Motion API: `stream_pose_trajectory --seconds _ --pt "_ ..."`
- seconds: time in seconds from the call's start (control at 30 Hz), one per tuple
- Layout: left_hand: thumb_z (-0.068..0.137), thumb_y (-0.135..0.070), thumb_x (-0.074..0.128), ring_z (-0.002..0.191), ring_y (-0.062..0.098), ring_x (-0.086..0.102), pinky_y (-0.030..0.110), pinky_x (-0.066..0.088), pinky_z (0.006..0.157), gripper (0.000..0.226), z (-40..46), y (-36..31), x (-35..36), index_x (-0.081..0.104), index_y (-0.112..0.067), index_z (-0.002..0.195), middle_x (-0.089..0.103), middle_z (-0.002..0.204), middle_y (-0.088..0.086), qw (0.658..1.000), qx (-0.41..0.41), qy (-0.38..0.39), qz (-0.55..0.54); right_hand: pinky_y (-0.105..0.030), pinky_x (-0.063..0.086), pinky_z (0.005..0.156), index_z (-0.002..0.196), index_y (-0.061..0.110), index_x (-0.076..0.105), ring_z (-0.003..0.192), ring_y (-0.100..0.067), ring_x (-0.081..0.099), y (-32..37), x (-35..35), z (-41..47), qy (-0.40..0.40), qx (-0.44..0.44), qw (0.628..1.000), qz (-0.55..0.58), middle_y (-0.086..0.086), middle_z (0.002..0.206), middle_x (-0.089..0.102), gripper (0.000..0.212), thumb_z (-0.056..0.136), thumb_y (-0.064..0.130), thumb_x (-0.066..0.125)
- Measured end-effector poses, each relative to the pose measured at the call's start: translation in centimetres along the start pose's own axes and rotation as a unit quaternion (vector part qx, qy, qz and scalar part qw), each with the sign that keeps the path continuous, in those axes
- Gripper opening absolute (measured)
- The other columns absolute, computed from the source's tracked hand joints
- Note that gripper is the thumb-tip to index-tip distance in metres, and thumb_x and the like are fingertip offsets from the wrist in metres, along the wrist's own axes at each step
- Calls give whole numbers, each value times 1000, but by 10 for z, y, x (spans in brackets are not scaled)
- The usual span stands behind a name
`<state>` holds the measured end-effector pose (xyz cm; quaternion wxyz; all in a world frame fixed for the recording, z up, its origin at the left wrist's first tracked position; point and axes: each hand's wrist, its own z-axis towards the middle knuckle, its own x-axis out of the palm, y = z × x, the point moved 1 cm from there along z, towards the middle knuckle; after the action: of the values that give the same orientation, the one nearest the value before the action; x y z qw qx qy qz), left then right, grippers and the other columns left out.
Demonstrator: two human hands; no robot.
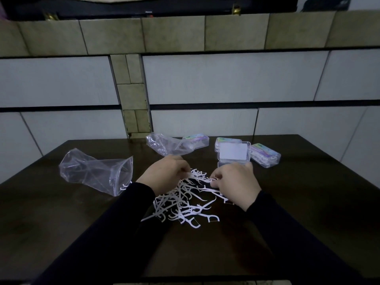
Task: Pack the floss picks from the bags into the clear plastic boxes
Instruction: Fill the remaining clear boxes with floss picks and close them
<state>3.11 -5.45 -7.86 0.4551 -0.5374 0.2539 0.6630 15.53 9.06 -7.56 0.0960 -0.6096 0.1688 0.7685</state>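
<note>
A heap of picks (185,202), too many to count, is spread on the desk (308,202). Picks from its far edge are pinched by the left hand (164,174) and right hand (236,182). Two bags (92,171) and four boxes (234,153), one open, are seen.

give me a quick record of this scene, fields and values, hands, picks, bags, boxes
left hand: pinches floss picks at the far edge of the pile
right hand: pinches the same bunch from the other side
loose floss picks: tangled white pile on the dark table, between the hands and nearer the person
bags: one clear bag on the left, a pick at its mouth; a second bag farther back
open box: lid up, just beyond the right hand
closed boxes: three, at
</note>
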Motion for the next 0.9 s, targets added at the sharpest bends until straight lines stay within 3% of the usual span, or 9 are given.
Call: stream_pose_trajectory --seconds 0.17,0.33,0.53,0.7,0.8,0.9 --pt "93 -21 59 84 4 45 18 36 73 8 -4 -1 -1 65 -19 98 49 87 -16 996 31 -73 -46 -40 24 98 109 40 70 112 -13 47 -7 -9 -4 -62 -9 997 45 14 113 67 21 93 43 56" --pt "93 -20 60 80 2 46 12 34 67 2 -5 -5 -4 62 -20 92 47 81 -20 989 23 -120 -82 -39 23 100 102 37 72 114 -11 47 -15 -12 -5 -75 -8 993 92 19 113 66 20 93 45 56" --pt "90 -17 64 82 9 56 24 46 73 2 -5 -11 -2 65 -15 90 59 83 -15 975 -6 -140 -173 -42 21 107 95 34 75 107 -7 51 -26 -9 -3 -86 -12 983 160 19 104 65 18 92 43 58" --pt "89 -10 64 78 14 67 24 56 75 4 -3 -24 -3 67 -11 91 69 83 2 925 -66 -154 -342 -45 30 103 102 27 75 93 -7 51 -35 -7 2 -112 -9 968 225 13 92 64 20 90 38 62" --pt "89 -11 65 78 20 66 32 56 75 5 1 -29 0 69 -10 92 70 83 6 913 -73 -160 -368 -48 37 101 97 26 76 96 -12 58 -41 -3 6 -108 1 953 283 16 85 64 16 88 35 66" --pt "89 -12 65 70 13 64 26 54 70 3 5 -35 4 68 -13 89 69 79 2 912 -84 -163 -367 -50 39 100 88 29 75 96 -13 59 -46 1 10 -118 17 936 330 24 75 62 9 86 34 68"
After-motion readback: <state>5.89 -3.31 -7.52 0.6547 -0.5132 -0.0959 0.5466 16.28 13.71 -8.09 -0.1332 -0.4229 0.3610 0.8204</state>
